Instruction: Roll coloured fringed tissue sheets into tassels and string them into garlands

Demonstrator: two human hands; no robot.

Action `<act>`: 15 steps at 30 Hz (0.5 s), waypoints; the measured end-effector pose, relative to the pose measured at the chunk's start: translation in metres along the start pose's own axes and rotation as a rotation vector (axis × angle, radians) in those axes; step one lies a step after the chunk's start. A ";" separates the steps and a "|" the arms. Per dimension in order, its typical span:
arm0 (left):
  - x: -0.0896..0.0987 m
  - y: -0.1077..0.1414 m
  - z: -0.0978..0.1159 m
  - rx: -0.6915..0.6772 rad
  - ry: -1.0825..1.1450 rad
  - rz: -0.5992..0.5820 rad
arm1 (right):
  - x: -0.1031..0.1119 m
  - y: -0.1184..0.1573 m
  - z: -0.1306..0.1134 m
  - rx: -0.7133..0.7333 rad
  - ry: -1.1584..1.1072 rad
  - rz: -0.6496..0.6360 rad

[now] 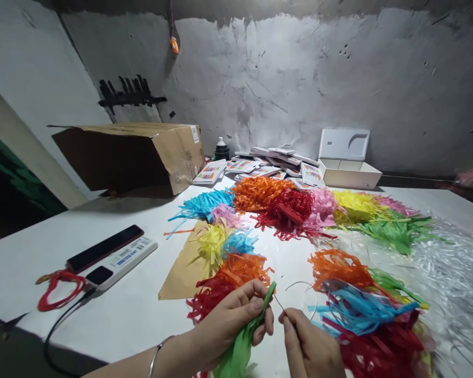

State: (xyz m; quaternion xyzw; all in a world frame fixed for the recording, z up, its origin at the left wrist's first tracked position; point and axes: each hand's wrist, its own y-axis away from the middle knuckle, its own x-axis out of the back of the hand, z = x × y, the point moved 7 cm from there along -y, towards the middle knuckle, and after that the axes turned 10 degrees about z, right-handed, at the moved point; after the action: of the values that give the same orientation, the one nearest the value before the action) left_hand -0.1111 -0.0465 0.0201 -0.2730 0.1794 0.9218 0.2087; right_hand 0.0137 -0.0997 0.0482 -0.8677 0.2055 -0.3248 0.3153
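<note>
Green tassel (239, 347): lower middle of the frame, folded tip pointing up and right, loose strips trailing toward the bottom edge.
Left hand (244, 310): thumb and fingers gripping the tassel below that tip.
Right hand (310, 341): lower right of centre, thumb and forefinger pinching a thin strand (279, 303) that runs toward the tip; whether it passes through, I cannot tell.
Tassel feel: probably papery, very light, floppy, easily creased or torn; best held at the gathered neck, strips left free.
Strand feel: looks fine and springy, perhaps slippery; a pinch near its end should steer it best.
</note>
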 end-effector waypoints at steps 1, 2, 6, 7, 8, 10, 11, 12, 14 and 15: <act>0.001 -0.001 0.001 -0.007 -0.026 0.007 | 0.000 0.001 0.001 0.007 0.011 -0.006; 0.002 -0.001 0.003 -0.014 -0.058 0.012 | -0.001 0.002 0.002 0.018 0.014 -0.018; 0.000 0.001 0.005 -0.009 -0.208 -0.034 | -0.006 0.005 0.006 0.020 -0.022 -0.092; 0.000 0.002 0.004 -0.002 -0.238 -0.051 | -0.008 0.005 0.008 -0.002 -0.040 -0.116; 0.000 0.003 0.003 0.005 -0.259 -0.068 | -0.009 0.005 0.011 -0.035 -0.062 -0.147; 0.002 0.003 0.001 0.005 -0.288 -0.088 | -0.015 0.006 0.016 -0.134 -0.140 -0.237; 0.004 0.003 0.001 -0.003 -0.303 -0.085 | -0.019 0.006 0.018 -0.198 -0.195 -0.288; 0.006 0.002 0.001 -0.017 -0.320 -0.077 | -0.022 0.007 0.020 -0.269 -0.257 -0.331; 0.008 0.003 0.003 -0.052 -0.383 -0.072 | -0.028 0.008 0.023 -0.416 -0.389 -0.379; 0.008 0.003 0.005 -0.065 -0.425 -0.082 | -0.030 0.008 0.024 -0.479 -0.454 -0.392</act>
State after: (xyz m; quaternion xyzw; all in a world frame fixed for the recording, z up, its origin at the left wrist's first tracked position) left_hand -0.1205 -0.0450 0.0199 -0.0862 0.0904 0.9547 0.2702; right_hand 0.0079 -0.0787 0.0152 -0.9895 0.0309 -0.1211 0.0730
